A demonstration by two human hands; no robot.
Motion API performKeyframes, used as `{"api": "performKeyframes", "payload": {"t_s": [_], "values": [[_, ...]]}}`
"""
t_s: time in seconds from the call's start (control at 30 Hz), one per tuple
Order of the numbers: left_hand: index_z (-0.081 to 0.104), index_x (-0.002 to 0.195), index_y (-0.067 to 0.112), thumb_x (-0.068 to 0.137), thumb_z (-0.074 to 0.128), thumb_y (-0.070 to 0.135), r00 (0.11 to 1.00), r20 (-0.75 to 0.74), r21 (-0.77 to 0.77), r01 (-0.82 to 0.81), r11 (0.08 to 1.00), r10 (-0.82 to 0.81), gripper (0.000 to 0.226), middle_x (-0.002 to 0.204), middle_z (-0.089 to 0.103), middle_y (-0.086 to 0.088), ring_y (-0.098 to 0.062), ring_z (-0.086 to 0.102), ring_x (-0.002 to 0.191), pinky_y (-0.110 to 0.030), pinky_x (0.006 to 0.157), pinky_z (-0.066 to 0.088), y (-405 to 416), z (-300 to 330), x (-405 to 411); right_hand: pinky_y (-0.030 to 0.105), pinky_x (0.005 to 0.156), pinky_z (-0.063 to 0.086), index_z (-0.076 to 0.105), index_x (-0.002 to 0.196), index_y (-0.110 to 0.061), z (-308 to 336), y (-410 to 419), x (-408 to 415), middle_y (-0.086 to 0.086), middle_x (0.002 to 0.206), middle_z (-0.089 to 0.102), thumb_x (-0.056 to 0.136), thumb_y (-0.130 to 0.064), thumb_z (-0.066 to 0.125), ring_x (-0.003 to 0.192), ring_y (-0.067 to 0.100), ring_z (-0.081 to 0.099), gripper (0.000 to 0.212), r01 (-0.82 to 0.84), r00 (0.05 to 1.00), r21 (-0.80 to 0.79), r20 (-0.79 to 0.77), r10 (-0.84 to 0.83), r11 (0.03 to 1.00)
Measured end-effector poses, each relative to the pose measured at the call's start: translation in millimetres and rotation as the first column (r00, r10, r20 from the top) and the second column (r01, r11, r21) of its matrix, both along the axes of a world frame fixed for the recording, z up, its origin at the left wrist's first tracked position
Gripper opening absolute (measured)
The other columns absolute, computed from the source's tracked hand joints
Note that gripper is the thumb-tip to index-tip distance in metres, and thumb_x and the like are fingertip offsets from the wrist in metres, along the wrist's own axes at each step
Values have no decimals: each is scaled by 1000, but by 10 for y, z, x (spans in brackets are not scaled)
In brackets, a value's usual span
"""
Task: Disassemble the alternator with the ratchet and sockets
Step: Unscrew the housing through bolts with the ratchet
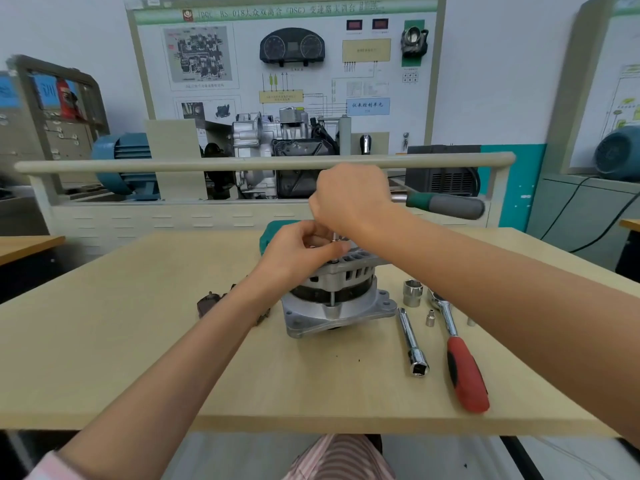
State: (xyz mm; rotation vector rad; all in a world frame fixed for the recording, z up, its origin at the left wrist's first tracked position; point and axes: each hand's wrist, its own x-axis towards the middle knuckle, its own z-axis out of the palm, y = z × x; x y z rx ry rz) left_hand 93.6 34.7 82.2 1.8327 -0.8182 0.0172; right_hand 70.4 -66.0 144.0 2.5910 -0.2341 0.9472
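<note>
The alternator (pixel 337 299) stands on end on the table (pixel 138 341), directly under both hands, with one of its long through bolts showing down its near side. The right hand (pixel 351 199) is clenched around the head end of a green-handled ratchet (pixel 446 204), whose grip sticks out to the right of the fist, level with the table; the drive and socket (pixel 334 239) drop straight down from the fist onto a fastener at the top of the housing. The left hand (pixel 303 251) sits just below and to the left, fingers curled in a pinch around the socket or bolt head where it meets the housing; exactly which of the two it touches is hidden by the fingers. To do this step well, I judge the socket should stay square and fully seated on the bolt head, the left fingers steadying it while the right hand swings the handle in short arcs; any tilt risks slipping off and rounding the head. Both forearms reach forward from the lower corners, the right wrist bent down over the tool, the left lower and flatter. Just right of the hands and nearer the person lie a red-handled ratchet (pixel 464 362), an extension bar (pixel 412 341), a large socket (pixel 412 292) and a small socket (pixel 430 318).
</note>
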Motion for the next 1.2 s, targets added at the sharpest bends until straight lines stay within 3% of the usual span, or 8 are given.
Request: {"api": "performKeyframes", "payload": {"t_s": [0.07,0.2,0.37,0.53,0.67,0.8,0.97,1.2], "values": [[70,91,14,87,66,23,999,15,53,42,998,-43,11,90,72,-14,-16,61,79,-35,78,51,48,0,-11,23,43,19,42,68,-12,-29,-27,-1,-2,55,32,94,-27,37,44,16,30,31,-82,995,-50,44,85,995],[70,75,20,83,72,18,998,-22,-14,56,998,-57,9,65,69,5,-3,59,64,-15,64,46,64,0,5,26,42,16,42,81,-13,-44,-28,-42,-2,57,31,96,-29,34,47,18,29,23,-177,981,-78,66,182,981],[68,76,8,72,80,11,997,-45,-62,-60,996,57,13,62,61,2,-7,52,55,-17,56,45,-62,6,12,19,42,22,47,72,-15,2,91,35,-1,56,36,90,-12,46,44,13,32,18,172,985,6,-34,-171,985],[61,76,17,74,78,29,998,6,-51,-59,997,59,22,62,55,8,-7,50,58,-22,59,42,-32,-37,58,25,44,22,44,72,-14,-49,-47,-14,-4,53,35,96,-28,33,44,16,33,30,-211,973,-164,61,223,964],[72,92,31,87,66,29,992,9,19,127,992,-127,8,84,74,12,-3,68,82,-15,74,52,139,-31,95,28,43,19,42,70,-12,-73,-143,-11,-6,50,32,96,-28,36,48,19,34,31,-366,927,-47,75,369,929],[74,94,17,81,72,19,990,-56,-58,129,990,-132,12,79,74,10,1,67,72,-9,62,47,151,-22,119,26,43,16,42,69,-13,-75,-65,-13,-5,51,30,96,-27,35,45,17,29,31,-308,948,-38,68,310,950],[63,74,11,74,76,11,998,-55,-88,-39,995,34,13,67,62,-4,-12,54,63,-20,53,45,1,-31,65,20,42,27,51,73,-14,-25,187,77,0,57,39,90,-12,44,45,14,37,18,119,993,-52,-1,-119,992],[73,96,17,86,68,24,993,-57,-12,98,995,-99,13,83,73,8,-4,66,75,-12,61,47,117,-24,88,27,44,21,42,69,-14,-52,-44,-43,-6,51,30,97,-29,31,49,19,37,34,-318,942,-135,68,329,938]]}}
